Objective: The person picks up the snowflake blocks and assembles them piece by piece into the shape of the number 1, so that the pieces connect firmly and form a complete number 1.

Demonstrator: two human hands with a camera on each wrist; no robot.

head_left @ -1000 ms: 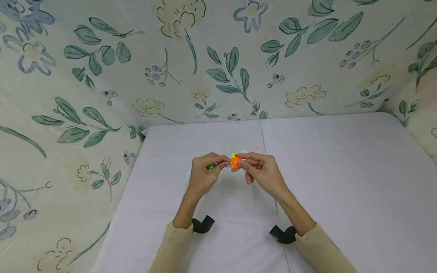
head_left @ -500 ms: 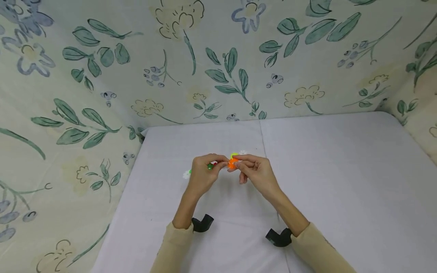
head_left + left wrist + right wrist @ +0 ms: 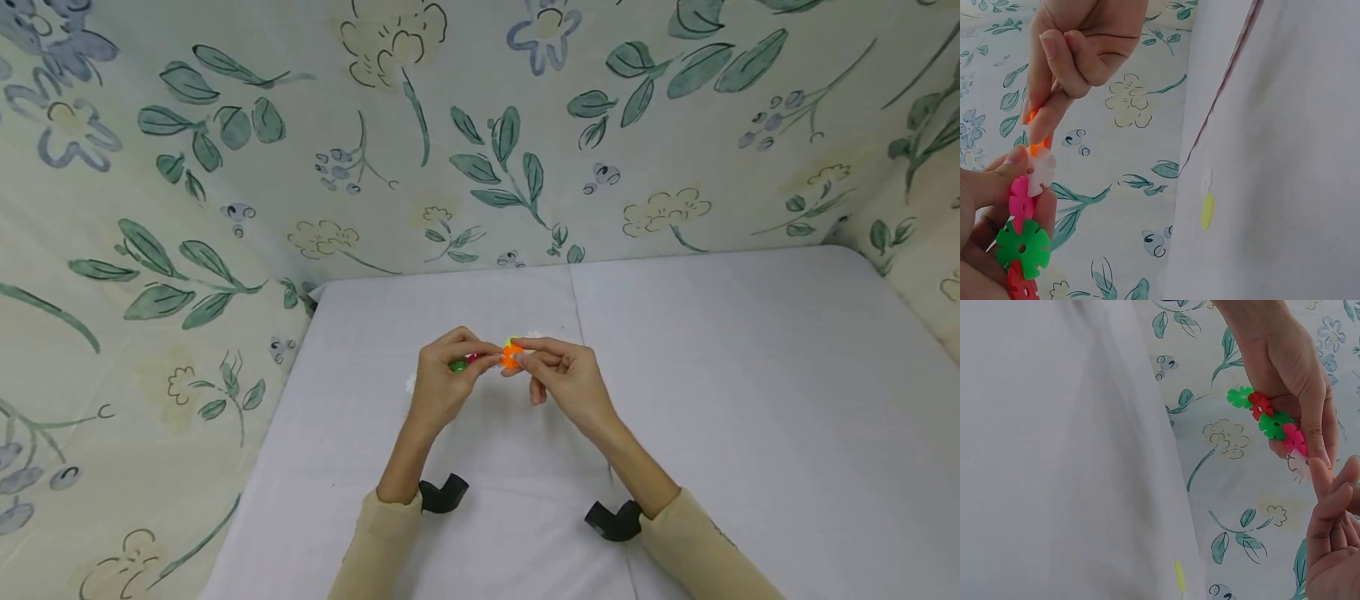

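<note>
White table [image 3: 750, 392], hands [image 3: 444, 373] [image 3: 567, 375] pinching notched discs [image 3: 1030, 242]

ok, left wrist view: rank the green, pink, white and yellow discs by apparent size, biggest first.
1. Green disc
2. Pink disc and white disc: too alike to rank, both partly hidden
3. Yellow disc, though it lies farther from the camera

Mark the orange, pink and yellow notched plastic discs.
Orange notched plastic disc [image 3: 511, 357]: head view, exposed face.
Pink notched plastic disc [image 3: 1019, 194]: left wrist view, upper face.
Yellow notched plastic disc [image 3: 1208, 211]: left wrist view, visible middle.
</note>
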